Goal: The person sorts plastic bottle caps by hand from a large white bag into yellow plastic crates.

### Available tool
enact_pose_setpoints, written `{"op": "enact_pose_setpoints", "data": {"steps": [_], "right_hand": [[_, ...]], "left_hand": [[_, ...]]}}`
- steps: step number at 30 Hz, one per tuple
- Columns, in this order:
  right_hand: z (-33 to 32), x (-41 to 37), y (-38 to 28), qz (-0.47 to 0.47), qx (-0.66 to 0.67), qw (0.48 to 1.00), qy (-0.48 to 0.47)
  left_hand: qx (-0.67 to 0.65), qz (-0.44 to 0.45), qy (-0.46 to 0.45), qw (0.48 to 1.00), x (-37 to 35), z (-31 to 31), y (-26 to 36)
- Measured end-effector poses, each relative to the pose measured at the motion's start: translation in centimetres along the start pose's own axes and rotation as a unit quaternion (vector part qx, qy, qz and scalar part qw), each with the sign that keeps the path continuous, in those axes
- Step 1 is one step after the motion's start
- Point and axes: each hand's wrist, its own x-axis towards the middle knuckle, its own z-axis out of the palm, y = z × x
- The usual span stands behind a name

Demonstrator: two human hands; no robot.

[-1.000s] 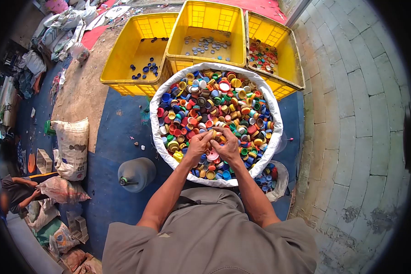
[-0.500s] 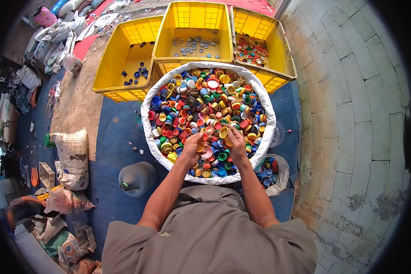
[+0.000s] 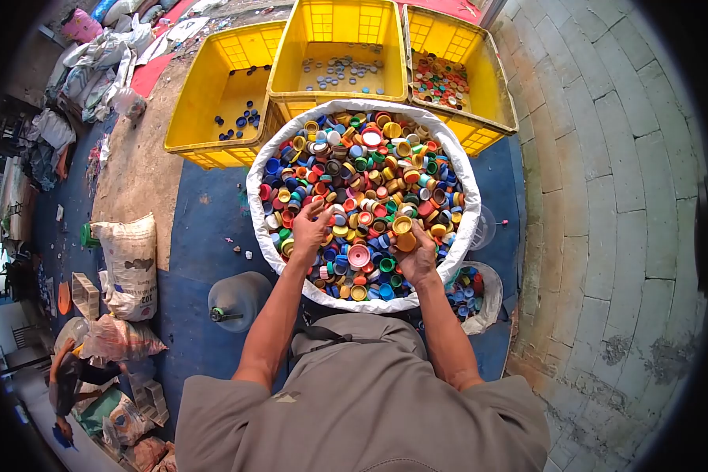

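A round white-rimmed sack (image 3: 473, 197) full of mixed coloured bottle caps stands in front of me. Over its left part is my left hand (image 3: 311, 228), fingers apart, with no cap visible in it. My right hand (image 3: 417, 256), at the right part of the heap, holds yellow-orange caps (image 3: 405, 241) between thumb and fingers. A pink cap (image 3: 359, 256) lies on the heap between the hands. Beyond the sack stand three yellow crates: the left one (image 3: 212, 146) holds dark blue caps, the middle one (image 3: 338, 96) pale caps, the right one (image 3: 480, 122) red and mixed caps.
A clear jug (image 3: 244, 300) lies left of the sack. A smaller bag (image 3: 492, 303) of caps and a clear container (image 3: 481, 228) are at the right, beside a block wall (image 3: 606, 204). Filled sacks (image 3: 134, 259) and another person (image 3: 75, 374) are at the left.
My left hand has moved left, away from my right hand, and its fingers have opened. My right hand has shifted slightly right and down with caps. The person at the left has come further into view.
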Motion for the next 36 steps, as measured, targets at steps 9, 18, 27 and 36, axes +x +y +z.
{"op": "enact_pose_setpoints", "data": {"steps": [9, 18, 27, 36], "right_hand": [[-0.4, -0.7, 0.2, 0.046, 0.090, 0.995, -0.010], [-0.7, -1.4, 0.7, 0.063, 0.104, 0.992, -0.031], [-1.1, -1.7, 0.2, 0.064, 0.091, 0.993, -0.031], [-1.1, -0.6, -2.1, 0.016, 0.135, 0.986, -0.094]], "left_hand": [[0.434, 0.124, 0.032, 0.892, -3.3, 1.4, -2.9], [0.466, 0.128, 0.074, 0.872, -2.6, 3.1, -3.6], [0.146, 0.038, 0.011, 0.989, -2.6, 2.7, -3.2], [-0.446, -0.191, -0.236, 0.842, -1.9, 6.8, 3.0]]}}
